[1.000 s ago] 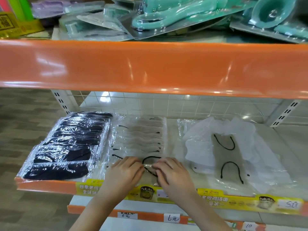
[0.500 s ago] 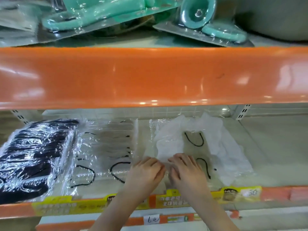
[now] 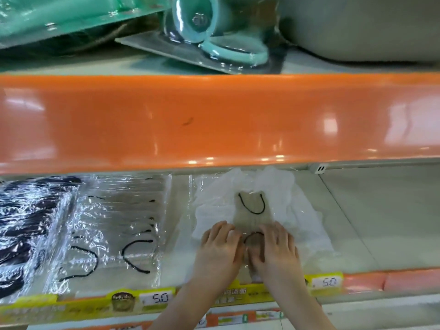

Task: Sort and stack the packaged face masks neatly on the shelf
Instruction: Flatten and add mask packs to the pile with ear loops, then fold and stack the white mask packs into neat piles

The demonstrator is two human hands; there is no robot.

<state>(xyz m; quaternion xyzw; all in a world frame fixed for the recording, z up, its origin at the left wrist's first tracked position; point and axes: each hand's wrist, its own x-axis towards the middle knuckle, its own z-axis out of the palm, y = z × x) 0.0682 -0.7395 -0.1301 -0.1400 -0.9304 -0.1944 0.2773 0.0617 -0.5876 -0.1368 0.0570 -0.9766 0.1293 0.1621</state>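
Orange shelf edge (image 3: 214,120) across the upper middle; lower shelf (image 3: 381,222) beneath. At 9 o'clock, stack of black masks (image 3: 26,229) in clear wrap, just beside a stack of clear-wrapped pale masks (image 3: 114,229) with black loops. At 6 o'clock, loose white packaged masks (image 3: 297,210) under one grey mask (image 3: 252,215). Left hand (image 3: 219,248) and right hand (image 3: 276,251), fingers spread flat, pressing on that grey mask's near end.

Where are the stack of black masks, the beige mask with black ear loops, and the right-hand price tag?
Stack of black masks (image 3: 26,225): head view, wrapper middle.
Beige mask with black ear loops (image 3: 251,220): head view, centre.
Right-hand price tag (image 3: 328,281): head view, number.
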